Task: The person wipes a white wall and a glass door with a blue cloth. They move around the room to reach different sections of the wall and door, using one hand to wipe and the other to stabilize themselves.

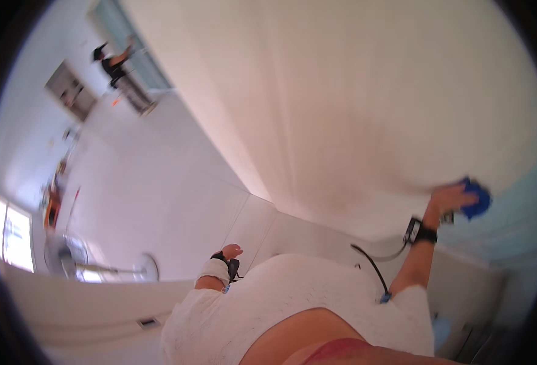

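Note:
My right hand (454,199) is stretched out to the right, its fingers pressed over a blue cloth (478,202) that looks bunched up. The cloth lies against or very near the pale wall (341,121); the exact contact cannot be made out. A black strap with a small device (417,231) circles my right wrist, and a dark cable runs from it toward my elbow. Low in front of my body, at the left, my left hand (234,250) is small in view with its fingers curled in and nothing visible in them. It too wears a black wrist device (232,267).
A grey tiled floor (159,158) stretches away to the left. Far off, a person in a dark top and cap (121,73) stands at a blue-grey door (141,58). A standing fan (68,258) and a bright window (13,234) are at the left. Another doorway (71,91) lies beyond.

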